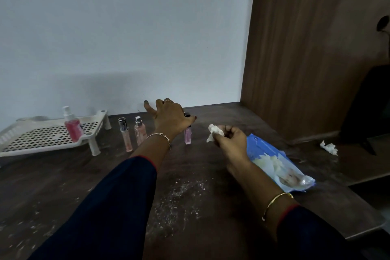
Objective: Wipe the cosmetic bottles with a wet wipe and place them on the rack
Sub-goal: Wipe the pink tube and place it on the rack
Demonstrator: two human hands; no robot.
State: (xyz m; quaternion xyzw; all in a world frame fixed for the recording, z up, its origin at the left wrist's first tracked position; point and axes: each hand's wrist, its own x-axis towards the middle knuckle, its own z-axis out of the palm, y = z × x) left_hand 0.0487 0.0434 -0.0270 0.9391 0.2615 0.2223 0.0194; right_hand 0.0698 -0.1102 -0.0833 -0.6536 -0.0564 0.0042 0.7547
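Dark wooden table [63, 186] by a white wall [126, 38] is holding everything. One pink spray bottle [72, 127] is already standing on the white rack [31, 139]. Three are waiting on the table. A clear bottle [125, 133] and a peach bottle [140, 131] are standing just beside the rack. A small purple bottle [187, 136] is sitting under the left hand [168, 117], whose fingers are spread wide. The right hand [230, 142] is pinching a crumpled wet wipe [215, 132].

left sleeve [109, 207] and right sleeve [312, 236] are dark navy, edged red at the cuff. a chain bracelet [162, 136] circles the left wrist, a gold bangle [276, 200] the right; a ring [168, 100] on the left hand [171, 116].
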